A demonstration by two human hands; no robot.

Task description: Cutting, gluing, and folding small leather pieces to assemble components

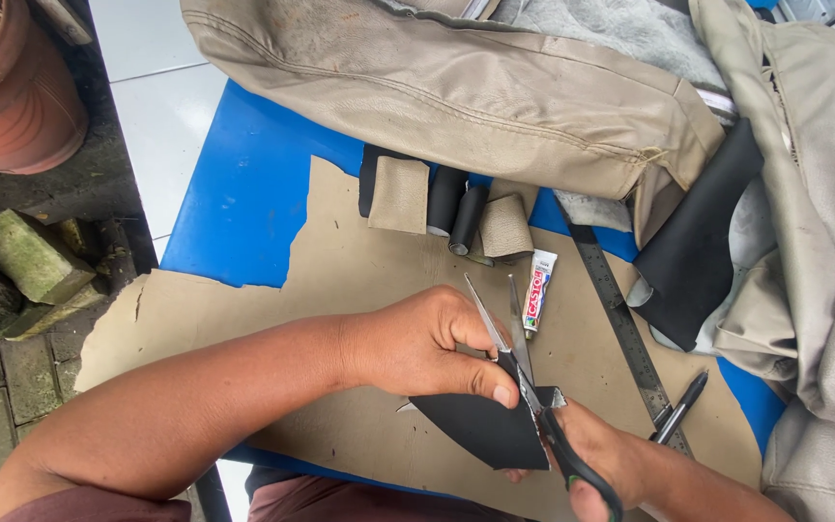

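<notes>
My left hand [417,348] pinches the black piece [480,425] flat; my right hand [596,464], closed through the scissors [524,372], should cut slowly beside that thumb.

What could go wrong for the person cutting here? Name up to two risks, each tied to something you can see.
The left hand pinches the black piece right beside the open scissors, so a fingertip might get nicked. The right hand works close to the glue tube, which could be knocked.

Blue table [244,193], pale tiled floor [152,87], daylight
</notes>
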